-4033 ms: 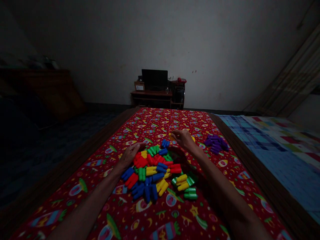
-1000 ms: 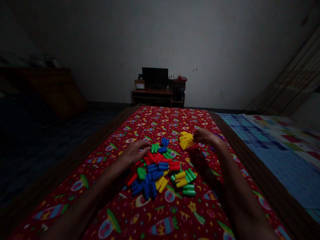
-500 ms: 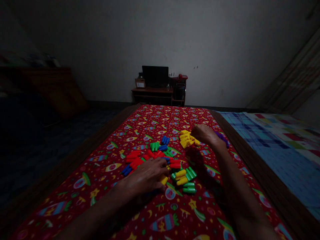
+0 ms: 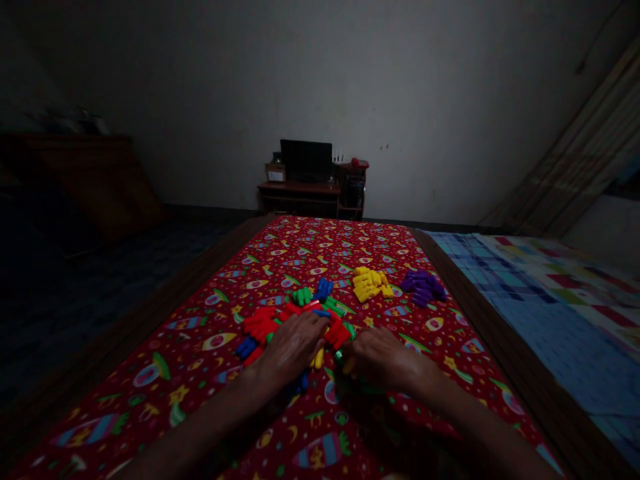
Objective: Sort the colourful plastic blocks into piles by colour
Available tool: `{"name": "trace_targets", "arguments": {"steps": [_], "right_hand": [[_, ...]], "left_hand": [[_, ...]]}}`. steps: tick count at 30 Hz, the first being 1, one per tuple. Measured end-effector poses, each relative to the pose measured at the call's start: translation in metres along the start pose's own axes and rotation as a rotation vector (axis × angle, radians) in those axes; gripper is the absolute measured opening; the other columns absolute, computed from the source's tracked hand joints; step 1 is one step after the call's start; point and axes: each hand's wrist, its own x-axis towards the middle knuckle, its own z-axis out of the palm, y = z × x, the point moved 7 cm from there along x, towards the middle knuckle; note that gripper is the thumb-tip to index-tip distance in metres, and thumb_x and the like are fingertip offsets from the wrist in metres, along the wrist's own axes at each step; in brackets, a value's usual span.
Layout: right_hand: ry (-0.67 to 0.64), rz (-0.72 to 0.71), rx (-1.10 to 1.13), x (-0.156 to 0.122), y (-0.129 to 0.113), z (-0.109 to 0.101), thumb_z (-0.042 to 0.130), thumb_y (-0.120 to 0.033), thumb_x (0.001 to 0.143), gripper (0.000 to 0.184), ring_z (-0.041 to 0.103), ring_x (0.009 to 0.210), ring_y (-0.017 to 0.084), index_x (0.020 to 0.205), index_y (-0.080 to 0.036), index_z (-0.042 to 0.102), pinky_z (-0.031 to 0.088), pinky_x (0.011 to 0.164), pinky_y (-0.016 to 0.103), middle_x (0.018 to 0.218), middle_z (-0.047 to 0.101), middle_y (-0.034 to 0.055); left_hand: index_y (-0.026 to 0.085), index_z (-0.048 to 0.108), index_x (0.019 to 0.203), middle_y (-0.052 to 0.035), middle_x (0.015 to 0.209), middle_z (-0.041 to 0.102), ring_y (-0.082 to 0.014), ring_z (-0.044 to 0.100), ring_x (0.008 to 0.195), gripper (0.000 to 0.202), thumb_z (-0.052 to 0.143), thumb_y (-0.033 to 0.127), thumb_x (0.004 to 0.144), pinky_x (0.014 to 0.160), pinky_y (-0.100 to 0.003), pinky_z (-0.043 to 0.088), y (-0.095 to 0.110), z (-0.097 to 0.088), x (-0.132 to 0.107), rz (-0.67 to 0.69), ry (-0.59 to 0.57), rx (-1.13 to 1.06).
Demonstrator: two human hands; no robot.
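Observation:
A mixed pile of red, blue, green and yellow plastic blocks (image 4: 300, 312) lies on a red patterned cloth (image 4: 320, 253). My left hand (image 4: 293, 347) rests palm down on the near part of that pile, fingers curled over blocks. My right hand (image 4: 383, 357) lies just to its right, fingers bent over yellow and green blocks at the pile's near right edge. What either hand grips is hidden. A sorted heap of yellow blocks (image 4: 369, 283) sits farther off, with a heap of purple blocks (image 4: 423, 287) to its right.
The cloth covers a long wooden-edged surface (image 4: 505, 347). A blue checked mat (image 4: 545, 300) lies to the right. A low desk with a dark screen (image 4: 307, 170) stands against the far wall. The room is dim.
My right hand has left the yellow heap and come back to the near right of the mixed pile. My left hand stays on the pile, shifted slightly.

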Motion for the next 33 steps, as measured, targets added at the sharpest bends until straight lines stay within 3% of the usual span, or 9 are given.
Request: {"name": "trace_targets", "arguments": {"steps": [4, 8, 12, 17, 23, 27, 30, 33], "right_hand": [[0.156, 0.018, 0.133, 0.009, 0.027, -0.022, 0.061, -0.030, 0.084, 0.018, 0.057, 0.072, 0.016, 0.095, -0.018, 0.067, 0.034, 0.063, 0.025, 0.082, 0.067, 0.0065], [0.452, 0.264, 0.164, 0.016, 0.092, -0.037, 0.044, -0.038, 0.094, 0.033, 0.054, 0.065, 0.014, 0.085, -0.014, 0.065, 0.031, 0.059, 0.024, 0.074, 0.064, 0.0063], [0.573, 0.473, 0.097, 0.020, 0.146, -0.015, 0.041, -0.038, 0.095, 0.036, 0.058, 0.069, 0.017, 0.089, -0.012, 0.066, 0.035, 0.062, 0.025, 0.078, 0.067, 0.0093], [0.611, 0.536, 0.161, 0.021, 0.168, 0.008, 0.047, -0.029, 0.091, 0.033, 0.065, 0.090, 0.020, 0.115, -0.012, 0.062, 0.043, 0.074, 0.025, 0.103, 0.070, 0.0128], [0.581, 0.597, 0.050, 0.010, 0.163, -0.010, 0.047, -0.026, 0.090, 0.034, 0.066, 0.088, 0.021, 0.118, -0.015, 0.062, 0.043, 0.071, 0.026, 0.102, 0.071, 0.0124], [0.561, 0.523, 0.091, 0.013, 0.137, -0.028, 0.046, -0.023, 0.090, 0.026, 0.065, 0.076, 0.019, 0.099, -0.014, 0.069, 0.039, 0.064, 0.024, 0.088, 0.072, 0.0110], [0.586, 0.297, 0.312, 0.023, 0.096, -0.033, 0.047, -0.027, 0.091, 0.025, 0.065, 0.075, 0.017, 0.094, -0.016, 0.070, 0.042, 0.066, 0.024, 0.086, 0.072, 0.0084], [0.592, -0.061, 0.526, 0.028, 0.045, -0.036, 0.051, -0.029, 0.090, 0.029, 0.064, 0.091, 0.017, 0.115, -0.019, 0.063, 0.046, 0.077, 0.026, 0.105, 0.070, 0.0091]], "left_hand": [[0.019, 0.061, 0.102, -0.0073, 0.101, 0.064, -0.0224, 0.059, 0.096, 0.017, 0.050, 0.020, 0.089, 0.082, -0.034, 0.047, -0.007, 0.005, 0.001, 0.018, 0.025, -0.052], [0.019, 0.063, 0.093, -0.0065, 0.095, 0.064, -0.0207, 0.060, 0.090, 0.016, 0.048, 0.023, 0.092, 0.080, -0.034, 0.046, -0.012, 0.009, 0.003, 0.032, 0.052, -0.072], [0.019, 0.062, 0.097, -0.0073, 0.096, 0.063, -0.0223, 0.059, 0.092, 0.015, 0.052, 0.026, 0.090, 0.081, -0.035, 0.046, -0.014, 0.011, 0.000, 0.031, 0.053, -0.070], [0.018, 0.057, 0.095, -0.0077, 0.100, 0.061, -0.0223, 0.057, 0.093, 0.011, 0.054, 0.026, 0.088, 0.080, -0.034, 0.045, -0.011, 0.010, -0.003, 0.007, 0.043, -0.086], [0.019, 0.053, 0.086, -0.0037, 0.084, 0.062, -0.0198, 0.059, 0.079, 0.006, 0.049, 0.023, 0.088, 0.069, -0.030, 0.044, -0.015, 0.012, 0.000, -0.074, -0.070, -0.135], [0.021, 0.053, 0.084, -0.0013, 0.082, 0.063, -0.0180, 0.060, 0.076, 0.007, 0.053, 0.028, 0.086, 0.066, -0.028, 0.044, -0.024, -0.003, 0.005, -0.103, 0.011, -0.258], [0.022, 0.055, 0.092, -0.0005, 0.087, 0.066, -0.0184, 0.063, 0.079, 0.016, 0.060, 0.033, 0.082, 0.070, -0.029, 0.047, -0.028, -0.019, 0.010, -0.177, 0.111, -0.429], [0.022, 0.054, 0.096, -0.0005, 0.090, 0.068, -0.0189, 0.066, 0.083, 0.027, 0.064, 0.037, 0.076, 0.075, -0.031, 0.051, -0.027, -0.021, 0.016, -0.246, 0.170, -0.727]]}}
